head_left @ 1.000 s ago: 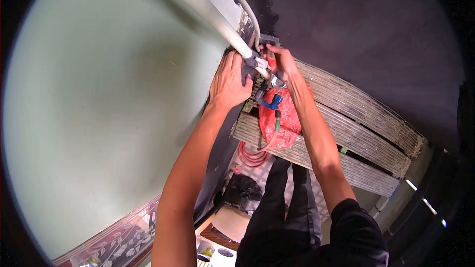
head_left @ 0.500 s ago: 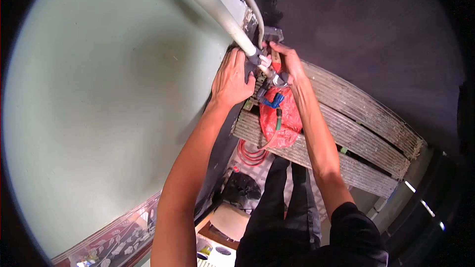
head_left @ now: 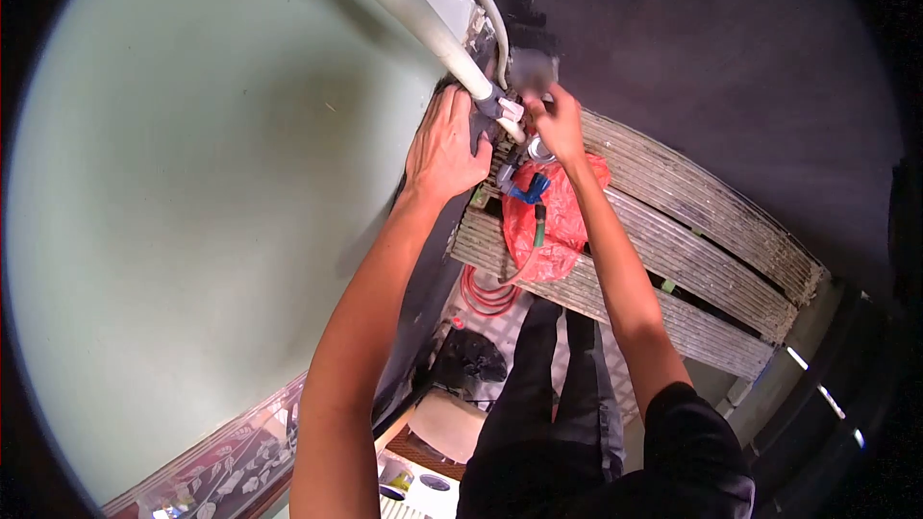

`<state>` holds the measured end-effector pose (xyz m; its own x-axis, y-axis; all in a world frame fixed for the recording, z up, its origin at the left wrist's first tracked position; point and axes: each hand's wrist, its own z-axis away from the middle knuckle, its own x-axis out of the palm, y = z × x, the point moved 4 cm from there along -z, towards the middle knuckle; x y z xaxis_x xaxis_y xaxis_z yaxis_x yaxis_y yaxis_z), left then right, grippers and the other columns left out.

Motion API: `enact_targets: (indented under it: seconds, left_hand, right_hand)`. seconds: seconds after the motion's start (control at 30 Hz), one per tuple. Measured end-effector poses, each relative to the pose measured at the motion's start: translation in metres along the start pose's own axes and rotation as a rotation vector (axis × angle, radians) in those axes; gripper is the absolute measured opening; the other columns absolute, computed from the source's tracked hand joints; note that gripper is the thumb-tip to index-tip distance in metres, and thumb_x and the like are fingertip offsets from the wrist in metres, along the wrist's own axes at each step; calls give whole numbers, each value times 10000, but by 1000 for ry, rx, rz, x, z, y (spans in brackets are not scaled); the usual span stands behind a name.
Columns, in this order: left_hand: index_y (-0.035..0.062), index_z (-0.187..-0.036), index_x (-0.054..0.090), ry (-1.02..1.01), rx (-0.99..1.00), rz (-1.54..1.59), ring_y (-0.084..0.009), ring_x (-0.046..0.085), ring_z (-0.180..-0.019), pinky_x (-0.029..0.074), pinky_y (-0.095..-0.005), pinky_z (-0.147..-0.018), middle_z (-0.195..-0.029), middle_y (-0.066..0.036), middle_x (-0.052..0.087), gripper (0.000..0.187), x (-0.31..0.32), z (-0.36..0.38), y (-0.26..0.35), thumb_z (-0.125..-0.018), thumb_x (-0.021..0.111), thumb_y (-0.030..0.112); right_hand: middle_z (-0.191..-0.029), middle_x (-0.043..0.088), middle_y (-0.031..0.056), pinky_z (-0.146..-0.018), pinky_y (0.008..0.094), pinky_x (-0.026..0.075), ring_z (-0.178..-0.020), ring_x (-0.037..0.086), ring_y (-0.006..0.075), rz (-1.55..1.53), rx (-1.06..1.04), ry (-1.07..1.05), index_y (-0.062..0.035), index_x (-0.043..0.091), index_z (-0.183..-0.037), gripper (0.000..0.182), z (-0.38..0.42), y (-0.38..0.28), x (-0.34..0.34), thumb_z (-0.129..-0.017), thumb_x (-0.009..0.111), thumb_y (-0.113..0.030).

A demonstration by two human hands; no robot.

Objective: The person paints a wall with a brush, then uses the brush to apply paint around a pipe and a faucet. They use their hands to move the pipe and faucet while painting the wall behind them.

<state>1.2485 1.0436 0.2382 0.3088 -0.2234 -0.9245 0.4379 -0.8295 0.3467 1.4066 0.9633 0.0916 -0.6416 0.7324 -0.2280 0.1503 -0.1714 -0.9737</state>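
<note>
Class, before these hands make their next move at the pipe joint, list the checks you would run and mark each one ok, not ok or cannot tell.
1. Left hand braces the grey pipe beside the dark fitting: ok.
2. Right hand is closed on a part at the fitting: ok; the part itself: cannot tell.
3. Joint fully seated: cannot tell, the fingers hide it.
4. Red bag rests on the slatted boards, clear of both hands: ok.
5. Blue valve handle position: cannot tell.

bag (head_left: 555, 221) on planks (head_left: 692, 240) | pipe (head_left: 423, 24) above | hose (head_left: 486, 296) seemingly below
</note>
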Motion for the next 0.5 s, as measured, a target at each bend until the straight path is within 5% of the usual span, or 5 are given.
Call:
enact_targets:
  seconds: [0.27, 0.3, 0.4, 0.5]
  left_hand:
    - [-18, -1170, 474, 1, 7, 8, -419, 535, -1126, 454, -478, -1018, -1157, -230, 524, 455, -1, -1, 0, -774, 662, 102]
    - [-18, -1171, 474, 1, 0, 9, -419, 534, -1131, 453, -477, -1021, -1162, -230, 524, 455, -1, 1, -1, -774, 662, 102]
    - [-18, -1173, 473, 9, -2, 7, -418, 530, -1147, 452, -475, -1029, -1177, -230, 521, 457, -2, -2, 1, -775, 664, 101]
    - [-20, -1181, 473, 10, -21, -27, -422, 525, -1171, 449, -474, -1037, -1202, -233, 520, 466, -2, 1, 2, -776, 667, 103]
  right_hand:
    - [-964, 698, 331, -898, 504, 527, -979, 683, 470, 360, 255, -137, 82, 688, -1026, 454, -16, 65, 17, -782, 667, -301]
    - [-833, 718, 271, -792, 462, 559, -887, 731, 384, 396, 326, -184, 43, 710, -987, 348, -12, 64, 15, -816, 603, -240]
    - [-848, 717, 278, -778, 473, 556, -891, 730, 394, 421, 286, -210, 41, 700, -982, 344, -2, 102, 11, -828, 627, -258]
    - [-894, 717, 283, -795, 468, 551, -887, 717, 419, 354, 79, -96, 21, 702, -981, 363, 8, 38, 0, -834, 691, -311]
